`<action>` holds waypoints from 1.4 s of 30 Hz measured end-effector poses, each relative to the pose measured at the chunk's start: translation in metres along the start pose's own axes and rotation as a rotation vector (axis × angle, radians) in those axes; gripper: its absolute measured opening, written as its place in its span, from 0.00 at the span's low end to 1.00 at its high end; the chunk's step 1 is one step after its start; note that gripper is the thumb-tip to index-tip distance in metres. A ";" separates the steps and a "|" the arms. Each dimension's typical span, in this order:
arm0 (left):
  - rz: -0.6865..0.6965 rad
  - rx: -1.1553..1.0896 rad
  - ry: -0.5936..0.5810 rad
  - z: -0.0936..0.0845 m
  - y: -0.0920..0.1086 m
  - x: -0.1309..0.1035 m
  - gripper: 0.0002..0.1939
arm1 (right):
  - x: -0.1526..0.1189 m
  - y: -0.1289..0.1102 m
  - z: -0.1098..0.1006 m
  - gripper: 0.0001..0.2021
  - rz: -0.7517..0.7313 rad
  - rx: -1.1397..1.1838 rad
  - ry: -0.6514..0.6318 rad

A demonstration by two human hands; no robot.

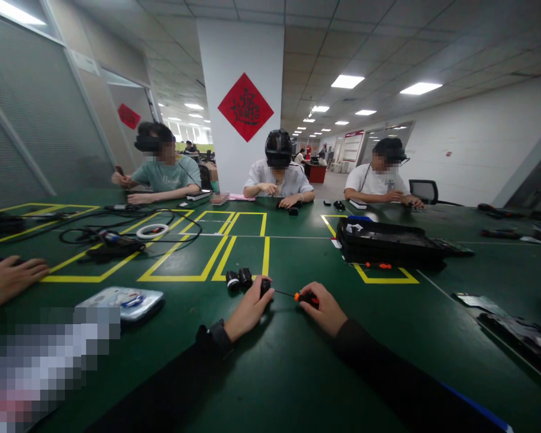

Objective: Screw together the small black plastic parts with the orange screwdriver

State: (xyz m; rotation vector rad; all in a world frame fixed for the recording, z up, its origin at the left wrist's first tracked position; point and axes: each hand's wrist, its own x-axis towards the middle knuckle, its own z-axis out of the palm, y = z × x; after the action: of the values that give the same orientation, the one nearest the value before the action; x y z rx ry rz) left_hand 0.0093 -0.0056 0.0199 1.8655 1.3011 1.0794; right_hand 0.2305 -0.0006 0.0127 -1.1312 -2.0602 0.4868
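Observation:
My left hand point(250, 305) is closed around a small black part point(265, 287), held just above the green table. In my right hand point(323, 308) is a screwdriver point(301, 297) with an orange and black handle. Its thin shaft points left and reaches the black part; whether the tip sits in a screw is too small to tell. Beside my left hand, on its far side, two round black parts point(238, 279) stand close together on the table. My fingers partly hide both the black part and the handle.
A stack of black trays point(388, 240) lies at the right, near an orange screwdriver point(379, 266). A phone point(126, 302), black cables point(112, 240) and a white ring point(152, 231) are on the left. Another person's hand point(13, 279) rests at the left edge. Several people sit opposite.

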 end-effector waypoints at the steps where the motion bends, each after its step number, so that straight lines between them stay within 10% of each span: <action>1: 0.005 0.000 0.001 0.000 0.000 0.000 0.17 | 0.000 0.000 0.000 0.08 0.010 0.002 -0.005; 42: 0.097 -0.130 -0.068 0.000 -0.007 0.003 0.14 | 0.000 -0.002 -0.001 0.06 -0.078 -0.029 -0.018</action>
State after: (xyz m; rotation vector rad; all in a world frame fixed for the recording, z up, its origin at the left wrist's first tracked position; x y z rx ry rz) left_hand 0.0070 -0.0003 0.0152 1.8672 1.0862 1.1132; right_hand 0.2298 -0.0014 0.0144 -1.0624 -2.1249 0.4320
